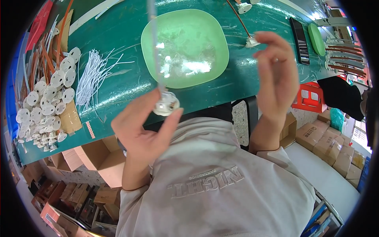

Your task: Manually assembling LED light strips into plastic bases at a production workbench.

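Note:
My left hand (138, 132) is closed, thumb and fingers around a small white round plastic cap (166, 107). A long translucent tube (153, 43) rises from that cap, crossing in front of the green tray (224, 59). Small clear plastic pieces (191, 63) lie inside the tray. Raised over the table to the right, my right hand (279, 77) has its fingers bent and apart; a tiny light spot shows among them, too small to name. Just past its fingertips lies a white fitting (252, 42) with a brown tube.
On the left are many white discs (57, 79) on brown and clear tubes, beside a bundle of white ties (92, 81). A black phone (300, 41) and small green dish (316, 39) sit right. Cartons (327, 140) and a red crate (308, 96) stand beyond the table edge (189, 93).

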Demonstrator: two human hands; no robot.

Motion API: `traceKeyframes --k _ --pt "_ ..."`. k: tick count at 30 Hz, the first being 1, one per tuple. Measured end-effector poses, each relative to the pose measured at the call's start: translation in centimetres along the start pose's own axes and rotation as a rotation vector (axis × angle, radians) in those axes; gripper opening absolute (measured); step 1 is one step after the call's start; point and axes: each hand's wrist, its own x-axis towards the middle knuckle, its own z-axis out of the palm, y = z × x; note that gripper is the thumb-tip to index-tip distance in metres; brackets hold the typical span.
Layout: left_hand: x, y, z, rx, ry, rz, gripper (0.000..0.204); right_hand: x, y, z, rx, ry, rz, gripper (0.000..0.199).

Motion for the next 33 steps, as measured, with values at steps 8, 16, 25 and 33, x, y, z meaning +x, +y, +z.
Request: traceKeyframes --k 8,16,25,33 --pt "-1.1 -2.9 -1.4 -0.543 0.094 -0.270 0.045 2.3 0.3 0.1 -0.295 0.004 0.055 0.009" --pt "-1.4 -3.3 -1.9 -0.544 0.082 -0.275 0.045 4.7 0.0 3.9 -0.539 -0.454 -0.148 0.019" --pt "-1.3 -3.5 -1.9 -0.574 0.070 -0.275 0.046 4.9 0.0 3.7 -0.592 -0.564 0.010 0.016" --pt "-1.4 -3.2 -2.2 -0.565 0.059 -0.264 0.044 4.4 0.5 3.3 -0.356 -0.489 -0.014 0.010"
